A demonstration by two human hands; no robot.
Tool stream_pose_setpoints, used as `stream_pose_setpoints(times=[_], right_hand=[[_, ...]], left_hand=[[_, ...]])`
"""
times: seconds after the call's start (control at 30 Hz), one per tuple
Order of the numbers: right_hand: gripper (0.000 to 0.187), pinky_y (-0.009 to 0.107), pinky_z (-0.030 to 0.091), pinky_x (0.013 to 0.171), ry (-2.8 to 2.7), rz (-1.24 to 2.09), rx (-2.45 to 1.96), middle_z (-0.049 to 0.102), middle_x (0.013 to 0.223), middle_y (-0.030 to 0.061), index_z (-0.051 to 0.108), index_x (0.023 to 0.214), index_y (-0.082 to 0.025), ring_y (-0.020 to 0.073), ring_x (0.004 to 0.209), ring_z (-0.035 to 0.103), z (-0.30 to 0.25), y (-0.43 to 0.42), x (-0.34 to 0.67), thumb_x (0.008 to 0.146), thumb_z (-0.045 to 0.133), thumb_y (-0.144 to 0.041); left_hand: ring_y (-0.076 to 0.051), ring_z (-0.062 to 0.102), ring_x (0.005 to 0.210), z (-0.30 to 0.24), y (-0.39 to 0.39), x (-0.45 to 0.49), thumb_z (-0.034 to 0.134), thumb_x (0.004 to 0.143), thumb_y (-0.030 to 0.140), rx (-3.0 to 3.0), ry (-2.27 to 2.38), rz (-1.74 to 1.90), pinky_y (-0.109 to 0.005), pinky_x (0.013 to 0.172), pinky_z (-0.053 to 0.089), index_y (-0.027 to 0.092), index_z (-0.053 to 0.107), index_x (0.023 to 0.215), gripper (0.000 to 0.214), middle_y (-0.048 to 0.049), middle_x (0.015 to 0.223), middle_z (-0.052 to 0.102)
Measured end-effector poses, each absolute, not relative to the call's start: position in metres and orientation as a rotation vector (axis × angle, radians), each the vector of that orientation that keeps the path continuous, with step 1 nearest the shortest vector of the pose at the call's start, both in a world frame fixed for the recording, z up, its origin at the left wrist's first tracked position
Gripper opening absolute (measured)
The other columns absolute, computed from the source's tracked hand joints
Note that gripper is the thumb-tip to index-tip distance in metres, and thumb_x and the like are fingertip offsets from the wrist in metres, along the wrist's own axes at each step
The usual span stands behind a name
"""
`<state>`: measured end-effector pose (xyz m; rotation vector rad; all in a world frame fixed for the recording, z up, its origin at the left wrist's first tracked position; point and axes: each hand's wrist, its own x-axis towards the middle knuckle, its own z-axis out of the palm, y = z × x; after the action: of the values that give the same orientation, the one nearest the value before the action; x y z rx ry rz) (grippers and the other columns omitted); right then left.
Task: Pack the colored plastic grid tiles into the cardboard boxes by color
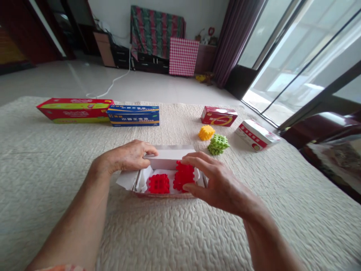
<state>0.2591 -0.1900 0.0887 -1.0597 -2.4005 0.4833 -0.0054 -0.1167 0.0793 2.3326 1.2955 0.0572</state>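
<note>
In open box point(165, 164): right grip point(219, 180) on red block point(182, 175).

The scene is lit by daylight let in through the glass doors point(306, 62) at the right, where detail is washed out. Pale glare is reflected by the floor point(77, 79), while the doorway point(80, 26) at upper left is left dim. Outlines are stretched toward the edges; surface detail on the red blocks point(184, 175) is flattened by saturated color.
</note>
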Motion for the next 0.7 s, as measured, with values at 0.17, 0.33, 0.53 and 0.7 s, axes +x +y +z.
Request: stream_pose_setpoints(times=[0.17,0.33,0.53,0.7], right_hand=[[0.04,0.036,0.051,0.082,-2.526,0.581,-1.071,0.062,0.114,0.0094,0.06,0.116,-0.018,0.0209,0.095,0.061,0.072,-0.182,0.228,0.078,0.07,-0.025],[0.029,0.032,0.05,0.073,-2.575,0.57,-1.103,0.064,0.105,0.0084,0.063,0.105,-0.018,0.0179,0.084,0.06,0.072,-0.173,0.217,0.077,0.068,-0.024],[0.034,0.028,0.046,0.069,-2.594,0.546,-1.201,0.065,0.101,0.0054,0.064,0.107,-0.021,0.0159,0.079,0.06,0.074,-0.169,0.239,0.073,0.071,-0.023],[0.029,0.028,0.044,0.066,-2.63,0.528,-1.287,0.064,0.097,0.0047,0.063,0.1,-0.022,0.0163,0.077,0.058,0.071,-0.174,0.246,0.073,0.073,-0.027]], left_hand=[[-0.018,0.059,0.078,0.077,-0.115,-0.007,0.047,0.064,0.02,2.318,1.238,0.042,-0.025,0.07,0.04,0.024,0.069,0.096,0.04,0.0006,0.085,0.068],[-0.017,0.058,0.075,0.076,-0.115,-0.009,0.046,0.064,0.019,2.339,1.208,0.08,-0.025,0.067,0.038,0.022,0.069,0.091,0.035,0.0001,0.084,0.068],[-0.017,0.057,0.074,0.079,-0.116,-0.008,0.045,0.062,0.018,2.359,1.188,0.092,-0.025,0.063,0.036,0.021,0.069,0.088,0.035,-0.0007,0.086,0.067],[-0.017,0.057,0.074,0.078,-0.116,-0.008,0.045,0.063,0.018,2.366,1.183,0.097,-0.026,0.064,0.037,0.021,0.069,0.09,0.037,-0.0008,0.088,0.068]])
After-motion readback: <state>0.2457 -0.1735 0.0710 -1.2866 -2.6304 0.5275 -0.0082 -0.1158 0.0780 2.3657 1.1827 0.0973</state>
